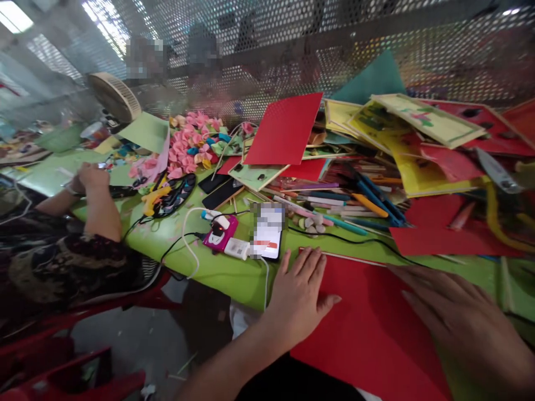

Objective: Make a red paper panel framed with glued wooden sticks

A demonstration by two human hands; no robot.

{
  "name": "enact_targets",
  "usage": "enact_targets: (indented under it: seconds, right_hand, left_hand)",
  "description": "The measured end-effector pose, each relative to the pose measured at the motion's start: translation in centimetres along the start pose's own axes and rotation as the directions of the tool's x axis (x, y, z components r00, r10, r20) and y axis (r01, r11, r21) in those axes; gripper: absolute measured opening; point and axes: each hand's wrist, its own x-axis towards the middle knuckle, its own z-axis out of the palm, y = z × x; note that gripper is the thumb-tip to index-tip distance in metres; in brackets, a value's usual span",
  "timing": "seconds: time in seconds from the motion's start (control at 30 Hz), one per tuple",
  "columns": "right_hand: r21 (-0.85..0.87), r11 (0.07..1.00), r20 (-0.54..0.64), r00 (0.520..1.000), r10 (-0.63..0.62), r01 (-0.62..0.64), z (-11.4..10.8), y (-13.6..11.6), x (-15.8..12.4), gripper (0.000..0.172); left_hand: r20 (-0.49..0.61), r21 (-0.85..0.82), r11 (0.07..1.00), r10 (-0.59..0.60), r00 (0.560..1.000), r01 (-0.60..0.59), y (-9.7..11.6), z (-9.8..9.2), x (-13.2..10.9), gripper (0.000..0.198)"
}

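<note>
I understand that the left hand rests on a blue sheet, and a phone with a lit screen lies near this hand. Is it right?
Not quite: the sheet under the left hand is red, not blue, as the head view shows. The phone with a lit screen does lie near this hand.

The bench [340,248] is lying bare in a narrow strip behind the red sheet [371,317]; a black cable [361,241] and pens [328,200] are blocking beyond.

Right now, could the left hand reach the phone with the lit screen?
Probably yes: the left hand rests on the red sheet, close beside the phone, with nothing visibly between.
</note>
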Motion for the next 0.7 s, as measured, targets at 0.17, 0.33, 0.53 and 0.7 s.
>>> enact_targets:
  seconds: [0.17, 0.33, 0.53, 0.7]
  right_hand:
    - [-0.015, 1.0, -0.003, 1.0, -0.007, 0.007, 0.5, 0.3, -0.2, 0.058]
    - [-0.039, 0.999, -0.011, 0.999, -0.034, 0.034, 0.2, -0.3, 0.3, 0.053]
    - [-0.116, 0.993, 0.02, 1.0, 0.01, -0.008, -1.2, -1.6, 1.4, 0.047]
    - [-0.134, 0.99, 0.058, 0.996, 0.062, -0.053, -1.4, -1.9, 1.4, 0.046]
  left_hand:
    - [-0.001, 0.006, 1.0, -0.003, 1.0, 0.003, 0.0, 0.1, 0.0, 0.07]
    - [0.0, 0.028, 1.0, 0.008, 1.0, -0.008, -0.1, 0.2, 0.1, 0.07]
    - [-0.006, 0.017, 0.999, 0.029, 1.0, -0.029, -0.4, 0.5, 0.3, 0.07]
    - [-0.021, -0.006, 1.0, 0.025, 0.999, -0.026, -0.5, 0.3, 0.3, 0.068]
